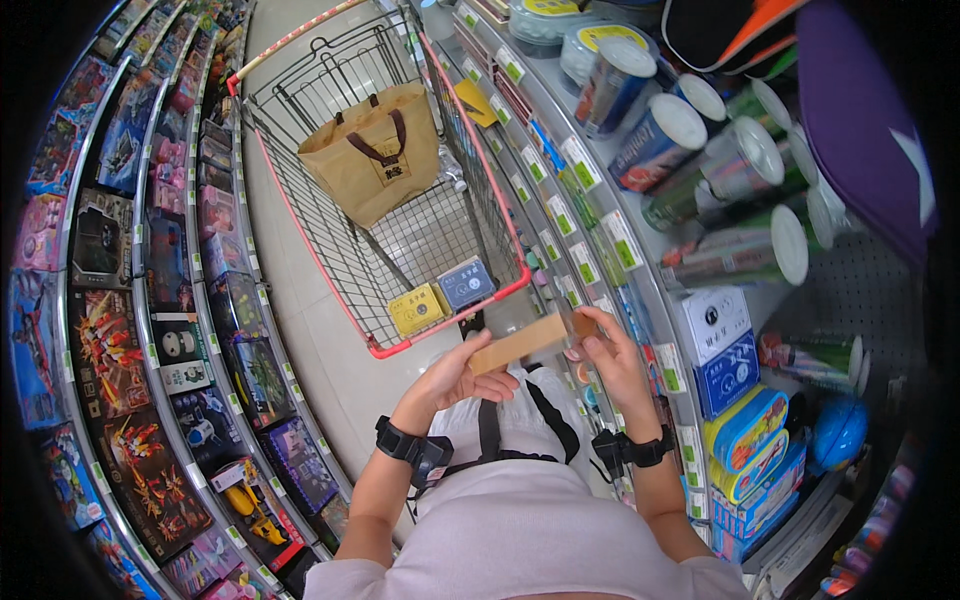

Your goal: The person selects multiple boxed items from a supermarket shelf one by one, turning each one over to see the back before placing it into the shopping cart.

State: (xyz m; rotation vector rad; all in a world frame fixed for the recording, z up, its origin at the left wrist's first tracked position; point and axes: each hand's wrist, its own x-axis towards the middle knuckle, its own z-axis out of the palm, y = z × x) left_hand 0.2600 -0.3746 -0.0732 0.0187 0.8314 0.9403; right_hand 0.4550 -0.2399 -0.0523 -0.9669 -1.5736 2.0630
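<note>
Between my two hands is a narrow tan box (520, 342) with a clear-looking section toward its right end. My left hand (450, 372) supports the left end, thumb along the top and fingers underneath. At the other end, my right hand (612, 358) pinches the box between thumb and fingers. What it contains cannot be made out. Just beyond my hands, a yellow box (415, 310) and a dark blue box (466, 284) lie side by side at the near end of the shopping cart (330, 255). Black straps with small devices circle both wrists.
Inside the cart stands a tan tote bag (375, 160) beside a clear plastic bottle (452, 170). Toy shelves (140, 330) line the left. On the right shelf are lidded canisters (655, 140), a white box (712, 322), a blue box (726, 374) and yellow-blue cases (748, 430).
</note>
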